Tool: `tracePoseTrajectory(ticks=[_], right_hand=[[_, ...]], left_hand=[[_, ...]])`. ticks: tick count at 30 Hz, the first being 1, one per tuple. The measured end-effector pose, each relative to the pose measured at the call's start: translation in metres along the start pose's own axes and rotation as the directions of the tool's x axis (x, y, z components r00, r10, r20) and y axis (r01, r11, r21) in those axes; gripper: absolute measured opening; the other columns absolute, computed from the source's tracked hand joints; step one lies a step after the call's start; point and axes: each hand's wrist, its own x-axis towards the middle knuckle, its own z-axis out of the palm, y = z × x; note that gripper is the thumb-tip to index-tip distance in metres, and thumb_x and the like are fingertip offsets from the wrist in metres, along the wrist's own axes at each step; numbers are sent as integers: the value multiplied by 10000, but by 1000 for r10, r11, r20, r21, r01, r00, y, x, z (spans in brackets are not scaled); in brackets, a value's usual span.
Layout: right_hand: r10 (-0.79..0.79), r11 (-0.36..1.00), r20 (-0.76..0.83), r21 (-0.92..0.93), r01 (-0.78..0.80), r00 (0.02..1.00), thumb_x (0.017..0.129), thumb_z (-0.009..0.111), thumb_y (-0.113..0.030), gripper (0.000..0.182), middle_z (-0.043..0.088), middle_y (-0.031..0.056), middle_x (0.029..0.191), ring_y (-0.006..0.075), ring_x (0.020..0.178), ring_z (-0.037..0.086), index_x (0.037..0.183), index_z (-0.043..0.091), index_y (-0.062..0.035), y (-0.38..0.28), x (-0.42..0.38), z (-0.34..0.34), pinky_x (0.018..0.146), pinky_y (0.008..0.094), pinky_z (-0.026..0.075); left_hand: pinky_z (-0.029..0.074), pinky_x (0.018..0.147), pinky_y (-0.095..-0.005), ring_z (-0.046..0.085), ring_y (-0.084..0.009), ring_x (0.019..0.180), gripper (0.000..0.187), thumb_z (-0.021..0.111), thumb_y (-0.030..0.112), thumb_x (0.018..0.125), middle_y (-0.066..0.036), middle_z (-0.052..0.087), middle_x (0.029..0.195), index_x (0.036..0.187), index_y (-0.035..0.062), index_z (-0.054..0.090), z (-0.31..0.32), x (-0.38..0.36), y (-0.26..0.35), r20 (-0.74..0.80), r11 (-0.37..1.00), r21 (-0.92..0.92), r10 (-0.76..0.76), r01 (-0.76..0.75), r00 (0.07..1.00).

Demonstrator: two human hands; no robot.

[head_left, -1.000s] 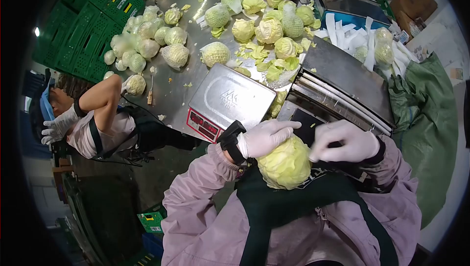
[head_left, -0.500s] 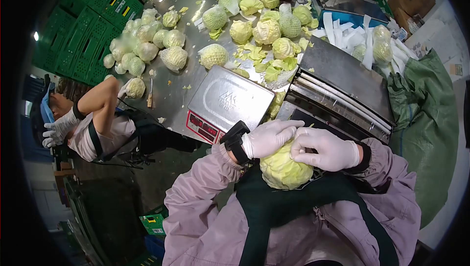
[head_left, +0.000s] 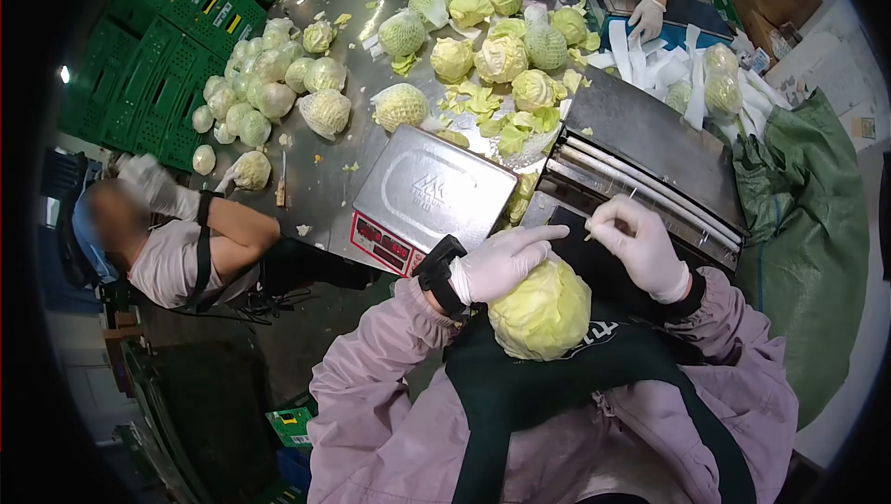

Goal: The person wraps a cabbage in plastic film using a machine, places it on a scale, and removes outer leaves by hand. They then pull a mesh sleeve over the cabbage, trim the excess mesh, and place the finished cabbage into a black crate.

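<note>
A pale green cabbage (head_left: 542, 316) is held close against my apron, its loose-edged leaves facing up. My gloved left hand (head_left: 501, 267) grips it from the upper left, with the fingers stretched across its top. Apart from the cabbage, to the upper right, my gloved right hand (head_left: 639, 249) is closed in a pinch. A tiny pale scrap shows at its fingertips, too small to name. Just beyond my left hand stands a scale (head_left: 436, 188) with a bare steel plate and red display.
A wrapping machine (head_left: 650, 151) with rollers stands to the right. Several cabbages (head_left: 501, 58), loose leaves and a knife (head_left: 281, 179) lie on the steel table (head_left: 325, 179). Green crates (head_left: 148, 68) are stacked at left, near a co-worker (head_left: 195, 235). Another person's gloved hand (head_left: 647, 19) is at the back.
My right hand has lifted off the cabbage toward the upper right, pinching a small scrap. My left hand stays on the cabbage. The co-worker at left has raised a hand toward the head.
</note>
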Motion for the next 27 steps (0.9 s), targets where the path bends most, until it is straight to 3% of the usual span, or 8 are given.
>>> tracePoseTrajectory(ticks=[3,7,13,17,19,21,26,27], right_hand=[[-53,997,-69,-60,48,996,870,608,-47,157,579,68,952,120,807,554,1022,629,-17,-10,6,-4,730,262,459],[-350,900,452,-80,428,821,826,683,-158,383,557,113,1246,312,1156,504,1189,608,-57,-36,4,-1,1001,393,384],[-527,827,482,101,554,700,821,704,-160,171,632,82,1082,292,1067,564,923,634,-42,-24,3,6,925,393,441],[-93,987,679,156,-20,729,928,577,-139,99,643,79,953,215,892,625,953,576,-44,-25,-12,-4,789,316,476],[-166,982,658,179,61,735,967,520,-152,121,613,66,862,155,772,594,1002,530,-37,-14,-13,-4,727,282,465],[-45,823,685,438,-362,727,986,498,-182,149,547,26,793,96,688,517,996,498,-33,-4,-15,-5,661,250,437],[224,842,658,241,-483,719,966,510,-145,109,528,7,747,69,628,483,982,515,-38,-2,-8,-12,590,237,414],[216,943,592,80,-324,776,949,534,-144,128,558,17,761,73,641,509,1018,537,-37,-2,-7,-9,603,243,431]], left_hand=[[387,1017,-356,542,-271,1157,459,387,286,994,-176,571,1252,1372,33,444,3,3,-4,4,994,-108,-12,12,1000],[371,1038,-359,518,-281,1194,478,391,305,994,-177,541,1299,1362,6,444,1,8,-13,26,961,-268,70,-60,997],[335,1070,-327,454,-200,1259,542,388,351,1006,-146,484,1367,1396,-25,395,-9,7,-39,76,946,-321,66,-38,995],[336,1068,-337,459,-198,1251,553,360,362,1007,-145,476,1374,1415,-10,372,-17,-4,-35,127,913,-392,-69,114,989],[329,1077,-344,455,-205,1262,591,402,389,985,-148,461,1389,1418,-12,364,-18,-9,-45,180,886,-457,14,71,984],[327,1081,-350,453,-211,1268,612,429,397,966,-148,457,1393,1414,-16,366,-16,-15,-51,183,881,-468,14,74,983],[318,1095,-367,433,-232,1296,698,508,433,899,-150,443,1407,1407,-23,363,-5,-33,-71,136,766,-636,-16,100,991],[320,1097,-374,433,-237,1298,721,519,447,883,-153,441,1408,1409,-19,358,-3,-38,-74,91,724,-684,-31,85,995]])
